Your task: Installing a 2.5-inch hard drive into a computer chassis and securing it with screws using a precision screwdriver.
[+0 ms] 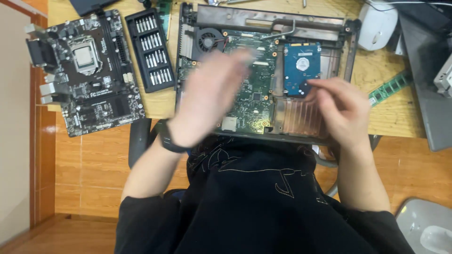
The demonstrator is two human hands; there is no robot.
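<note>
Black desktop motherboard lies at the far left of the wooden bench, a case of screwdriver bits just beside it. Now the opened laptop: bottom cover off, green board, fan and copper heatsink exposed. Left hand hovers blurred over the board, fingers spread, grip released, holding nothing. Right hand curls at the blue hard drive, which sits in its bay; whether it pinches anything, I cannot tell. A green memory stick lies right.
</note>
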